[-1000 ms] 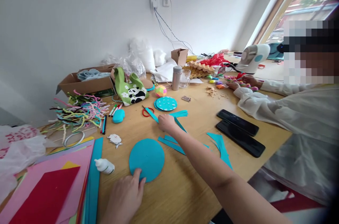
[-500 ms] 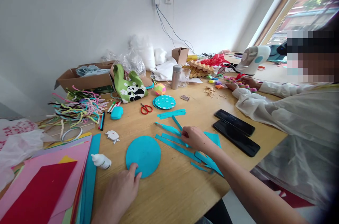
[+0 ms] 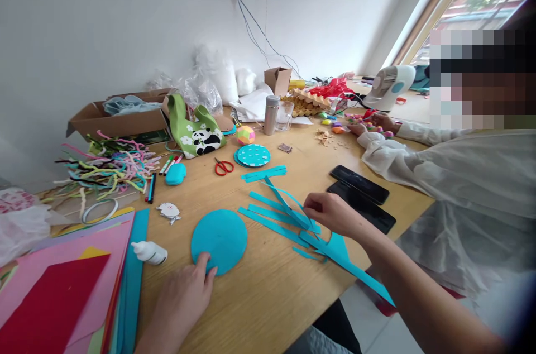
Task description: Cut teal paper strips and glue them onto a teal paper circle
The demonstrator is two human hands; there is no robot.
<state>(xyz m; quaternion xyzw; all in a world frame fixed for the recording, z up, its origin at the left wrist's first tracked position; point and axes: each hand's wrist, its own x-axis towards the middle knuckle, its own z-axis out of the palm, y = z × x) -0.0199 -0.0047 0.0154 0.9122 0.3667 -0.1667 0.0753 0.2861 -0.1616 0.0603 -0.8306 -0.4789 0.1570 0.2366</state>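
A round blue paper disc (image 3: 224,237) lies flat on the wooden table in front of me. At its near left edge is my left hand (image 3: 190,287), index finger and thumb on the rim and the other fingers curled. To the right, my right hand (image 3: 329,211) is closed, pinching a blue paper strip (image 3: 288,203) that bends up from the pile; its fingertips are partly hidden. Several more blue strips (image 3: 268,221) lie beneath and beside it, and one long offcut (image 3: 364,276) hangs past the table edge.
A glue bottle (image 3: 149,252) and stacked coloured paper (image 3: 46,298) are at left. Red scissors (image 3: 224,167), dotted blue discs (image 3: 253,156) and a tumbler (image 3: 272,114) stand farther back. Two phones (image 3: 360,183) lie at right, near another person's sleeve (image 3: 389,158).
My right hand has shifted right, pulling blue strips along, and an offcut now extends over the table edge. My left hand stays on the disc. The whole view has shifted slightly.
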